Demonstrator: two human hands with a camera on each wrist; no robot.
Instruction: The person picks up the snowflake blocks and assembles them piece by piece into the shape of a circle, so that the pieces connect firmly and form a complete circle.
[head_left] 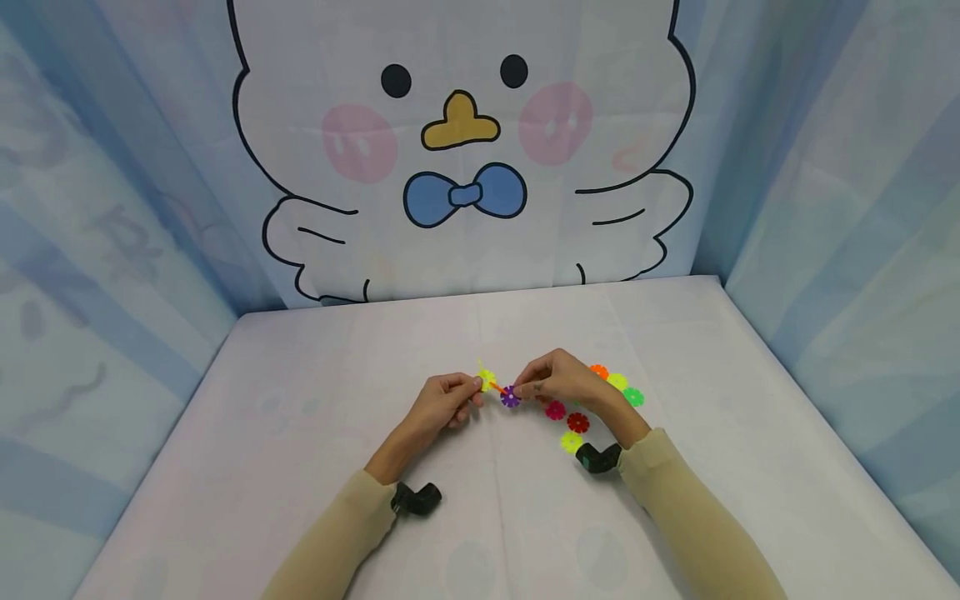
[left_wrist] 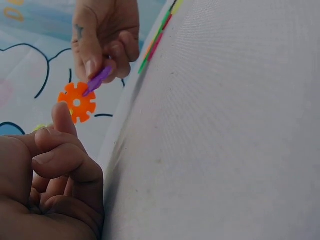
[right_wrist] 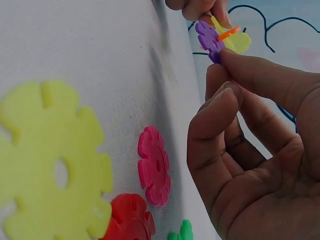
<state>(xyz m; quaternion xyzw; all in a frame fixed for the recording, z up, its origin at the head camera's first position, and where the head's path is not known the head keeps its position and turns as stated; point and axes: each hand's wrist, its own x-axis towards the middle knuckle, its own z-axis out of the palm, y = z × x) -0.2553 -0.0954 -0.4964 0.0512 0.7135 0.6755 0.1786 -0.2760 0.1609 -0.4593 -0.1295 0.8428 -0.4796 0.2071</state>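
Three notched plastic flower discs form a short chain between the hands, raised over the white table. My left hand (head_left: pixel 446 400) pinches the yellow disc (head_left: pixel 487 380) at the chain's left end. At the other end, thumb and forefinger of my right hand (head_left: pixel 566 382) grip the purple disc (head_left: pixel 511 397) by its edge. Between them sits an orange disc (left_wrist: pixel 65 98), turned across the others, its rim meeting the purple disc (left_wrist: pixel 99 80) in the left wrist view. The right wrist view shows the orange disc (right_wrist: pixel 230 33) edge-on against the yellow disc (right_wrist: pixel 242 43).
Loose discs lie flat around the right forearm: pink (head_left: pixel 555 410), red (head_left: pixel 578 422) and yellow (head_left: pixel 572 442) before it, orange (head_left: pixel 599 371) and green (head_left: pixel 634 397) beyond. A cloth backdrop (head_left: pixel 637 250) with a cartoon figure rises behind the table (head_left: pixel 300 458). Black devices (head_left: pixel 418 500) sit on both wrists.
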